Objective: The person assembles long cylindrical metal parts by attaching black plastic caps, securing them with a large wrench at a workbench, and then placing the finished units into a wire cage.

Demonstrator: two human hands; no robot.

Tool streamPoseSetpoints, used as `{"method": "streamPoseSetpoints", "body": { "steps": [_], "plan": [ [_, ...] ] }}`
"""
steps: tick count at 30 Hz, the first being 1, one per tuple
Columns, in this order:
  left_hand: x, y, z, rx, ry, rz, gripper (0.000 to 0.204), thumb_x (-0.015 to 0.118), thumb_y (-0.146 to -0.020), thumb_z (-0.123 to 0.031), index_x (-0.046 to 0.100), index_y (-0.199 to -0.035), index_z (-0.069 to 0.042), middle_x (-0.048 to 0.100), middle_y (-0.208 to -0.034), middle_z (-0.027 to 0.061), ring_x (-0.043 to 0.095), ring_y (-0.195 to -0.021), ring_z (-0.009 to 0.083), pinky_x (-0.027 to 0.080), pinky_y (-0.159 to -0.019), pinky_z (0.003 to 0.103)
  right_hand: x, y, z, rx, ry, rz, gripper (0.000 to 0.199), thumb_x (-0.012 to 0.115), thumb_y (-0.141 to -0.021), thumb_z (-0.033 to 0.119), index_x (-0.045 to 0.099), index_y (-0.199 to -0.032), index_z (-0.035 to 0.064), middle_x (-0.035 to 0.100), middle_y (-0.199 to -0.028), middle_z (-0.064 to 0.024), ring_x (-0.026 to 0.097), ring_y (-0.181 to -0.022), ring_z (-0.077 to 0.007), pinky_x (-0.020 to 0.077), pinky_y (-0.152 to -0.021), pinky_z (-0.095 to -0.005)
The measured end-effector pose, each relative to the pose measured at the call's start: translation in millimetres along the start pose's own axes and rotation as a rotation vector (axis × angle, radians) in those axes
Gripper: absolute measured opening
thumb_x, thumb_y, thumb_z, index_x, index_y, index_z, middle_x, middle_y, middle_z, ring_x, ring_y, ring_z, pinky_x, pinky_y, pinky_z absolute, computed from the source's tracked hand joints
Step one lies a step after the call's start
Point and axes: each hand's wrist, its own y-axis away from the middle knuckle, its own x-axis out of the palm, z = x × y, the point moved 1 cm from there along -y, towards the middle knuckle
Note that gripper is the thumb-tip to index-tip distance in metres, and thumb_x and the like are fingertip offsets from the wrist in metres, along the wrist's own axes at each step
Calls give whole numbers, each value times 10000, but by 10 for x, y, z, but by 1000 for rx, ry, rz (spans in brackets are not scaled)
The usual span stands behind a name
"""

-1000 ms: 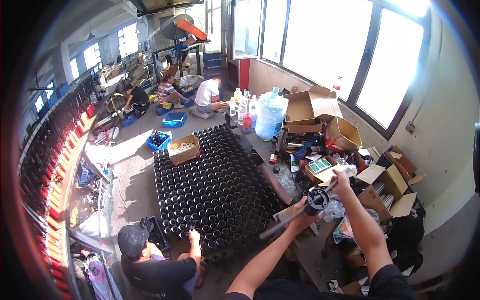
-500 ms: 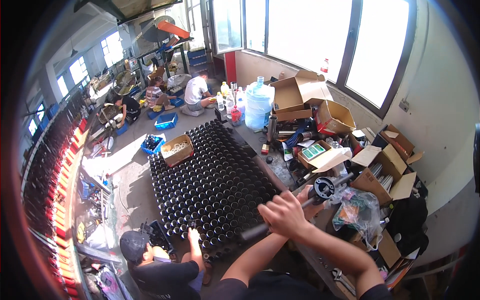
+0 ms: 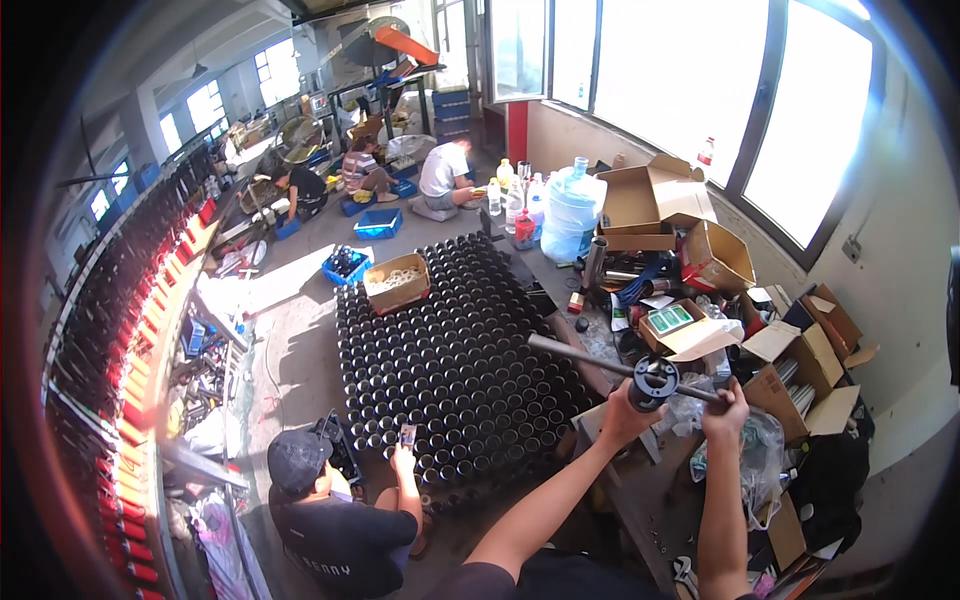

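My left hand (image 3: 626,418) is closed around a black cylindrical part with a round, holed end face (image 3: 655,380). A long dark metal bar (image 3: 575,352) crosses at this part's end, slanting from upper left to lower right. On the bar's right end my right hand (image 3: 726,410) is closed. Whether the bar passes through the part or lies across it, I cannot tell. Both hands are above the workbench's (image 3: 625,490) near portion, beside many upright black tubes (image 3: 450,350) standing in rows.
A co-worker in a cap (image 3: 340,520) sits at lower left, holding a small item. An open carton of pale rings (image 3: 398,290) rests on the tubes. Along the bench stand a large water jug (image 3: 573,215), cardboard boxes (image 3: 715,255) and a plastic bag (image 3: 760,455). Several people sit farther back.
My right hand has gone from the bar's left side to its right end, so my forearms no longer cross. The bar has turned. The whole view has shifted, with the scene moving right.
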Motion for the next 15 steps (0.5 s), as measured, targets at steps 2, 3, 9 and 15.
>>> {"method": "streamPoseSetpoints", "body": {
  "steps": [2, 3, 9, 15],
  "plan": [
    [155, -133, -144, -32, 41, 10, 532, 875, -697, -191, 632, -1140, -27, 741, -1007, 149, 728, -954, 262, 559, -841, 375, 234, 1270, 38, -250, 20, -88, 170, 537, -1052, 255, 651, -1084, 134, 467, -597, 107, 551, -636, -58, 418, -608, -229],
    [284, -177, -263, -84, 21, 35, 513, 870, -692, -188, 626, -1115, -31, 738, -978, 171, 736, -932, 310, 566, -809, 391, 311, 1737, -23, -407, 52, -125, 189, 555, -1045, 286, 655, -1080, 129, 489, -607, 102, 566, -657, -79, 423, -638, -225],
    [650, 59, -271, 119, -193, -12, 512, 883, -659, -236, 577, -1045, -96, 678, -853, 119, 672, -773, 369, 540, -691, 426, 1663, 2439, -980, -1351, 1705, 1093, 51, 688, -755, 172, 688, -767, 123, 663, -677, -79, 655, -723, -286, 463, -800, -449],
    [413, 329, 25, 190, -78, -22, 429, 834, -694, -142, 610, -1046, -45, 671, -938, 144, 655, -850, 370, 529, -775, 410, 2507, 305, -1344, -816, 2072, 701, 302, 611, -897, 262, 760, -812, 14, 733, -763, -188, 738, -705, -330, 576, -634, -448]
  ]
}}
